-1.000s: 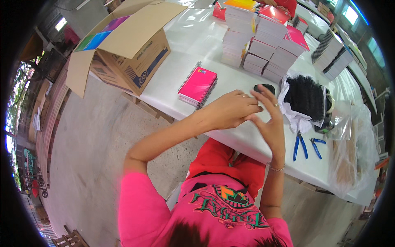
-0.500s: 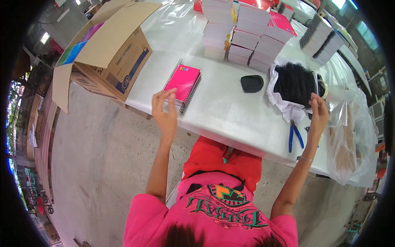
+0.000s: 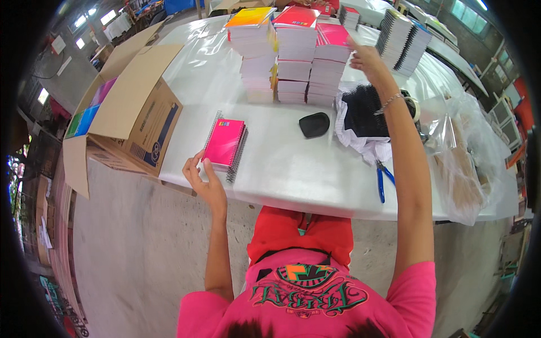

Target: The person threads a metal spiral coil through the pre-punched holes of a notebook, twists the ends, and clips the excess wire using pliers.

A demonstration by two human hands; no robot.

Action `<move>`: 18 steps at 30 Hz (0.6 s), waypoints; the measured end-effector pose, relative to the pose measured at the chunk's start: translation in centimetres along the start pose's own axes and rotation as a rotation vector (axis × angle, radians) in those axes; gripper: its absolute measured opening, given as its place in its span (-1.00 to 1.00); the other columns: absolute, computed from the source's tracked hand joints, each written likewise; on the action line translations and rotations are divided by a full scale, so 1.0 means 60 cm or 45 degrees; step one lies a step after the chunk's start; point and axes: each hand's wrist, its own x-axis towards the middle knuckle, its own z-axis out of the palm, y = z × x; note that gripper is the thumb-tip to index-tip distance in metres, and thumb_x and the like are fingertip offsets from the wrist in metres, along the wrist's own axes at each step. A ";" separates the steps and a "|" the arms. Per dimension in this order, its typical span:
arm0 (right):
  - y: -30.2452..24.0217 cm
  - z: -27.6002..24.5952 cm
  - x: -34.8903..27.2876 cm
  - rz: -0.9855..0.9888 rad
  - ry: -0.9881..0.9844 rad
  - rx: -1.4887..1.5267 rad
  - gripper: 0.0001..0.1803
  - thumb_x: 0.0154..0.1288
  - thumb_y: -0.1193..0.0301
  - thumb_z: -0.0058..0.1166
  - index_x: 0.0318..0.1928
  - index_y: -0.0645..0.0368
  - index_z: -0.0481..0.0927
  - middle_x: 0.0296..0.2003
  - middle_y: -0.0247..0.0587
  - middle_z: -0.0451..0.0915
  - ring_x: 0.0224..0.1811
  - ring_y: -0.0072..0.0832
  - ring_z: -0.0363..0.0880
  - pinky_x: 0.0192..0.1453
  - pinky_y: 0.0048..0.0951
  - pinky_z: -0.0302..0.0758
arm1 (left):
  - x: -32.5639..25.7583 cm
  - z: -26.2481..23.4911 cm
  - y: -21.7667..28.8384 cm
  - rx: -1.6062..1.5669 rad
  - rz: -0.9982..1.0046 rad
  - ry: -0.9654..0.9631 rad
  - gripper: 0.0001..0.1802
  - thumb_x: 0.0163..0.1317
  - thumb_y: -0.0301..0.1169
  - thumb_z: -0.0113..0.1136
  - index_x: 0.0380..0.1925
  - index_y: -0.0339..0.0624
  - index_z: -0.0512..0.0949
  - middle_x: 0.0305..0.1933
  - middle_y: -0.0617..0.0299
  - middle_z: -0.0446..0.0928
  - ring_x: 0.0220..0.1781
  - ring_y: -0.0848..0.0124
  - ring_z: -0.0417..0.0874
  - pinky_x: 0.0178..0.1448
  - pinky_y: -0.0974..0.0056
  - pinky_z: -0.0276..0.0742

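A small pile of spiral-bound notebooks [image 3: 224, 143] with a pink cover on top lies on the table's left part. Black coils show along its sides. My left hand [image 3: 207, 181] is at the pile's lower left corner, thumb and fingers apart, fingertips at or touching the edge. My right hand [image 3: 369, 61] reaches far forward, fingers apart, beside the top of a tall stack of pink-covered booklets [image 3: 332, 35]. Whether its fingertips touch the stack I cannot tell. Black binding coils [image 3: 363, 110] lie in white wrapping below my right forearm.
Red-topped [image 3: 296, 17] and yellow-topped [image 3: 251, 17] stacks stand beside the pink one. Spiral-bound stacks [image 3: 393, 36] are farther right. A dark rounded object [image 3: 314, 125], blue-handled pliers [image 3: 381, 186] and clear plastic [image 3: 470, 169] lie nearer. An open carton [image 3: 155, 127] stands left. A person sits beyond.
My right hand has moved from beside the coils forward to the pink-topped stack. My left hand has shifted from over the notebook pile to its lower left corner. The view has shifted too.
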 end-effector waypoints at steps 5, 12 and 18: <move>0.046 -0.027 0.020 -0.167 0.113 0.115 -0.63 0.30 0.27 0.22 -0.18 0.38 0.51 -0.36 -0.15 0.56 -0.43 -0.45 0.61 -0.39 -0.43 0.64 | -0.020 0.006 0.041 -0.044 0.028 0.035 -0.78 0.41 -0.44 0.09 0.00 -0.18 0.59 0.12 0.10 0.38 0.26 0.26 0.35 0.31 0.12 0.26; 0.066 -0.007 -0.191 -0.223 0.059 0.761 -0.82 0.42 0.41 0.11 -0.11 0.24 0.46 -0.35 -0.23 0.59 -0.40 -0.53 0.61 -0.26 -0.51 0.60 | -0.039 0.035 0.137 -0.434 0.075 -0.332 -0.61 0.44 -0.42 0.08 0.23 -0.20 0.42 0.21 0.10 0.35 0.23 0.31 0.39 0.32 0.20 0.29; 0.137 0.070 -0.437 0.183 -0.303 0.727 -0.78 0.45 0.39 0.11 0.01 0.19 0.49 -0.24 -0.29 0.59 -0.32 -0.57 0.59 -0.18 -0.48 0.59 | -0.057 0.115 0.167 -1.047 -0.444 -0.829 -0.40 0.43 -0.39 0.10 0.40 -0.27 0.19 0.29 0.09 0.36 0.24 0.34 0.45 0.31 0.25 0.34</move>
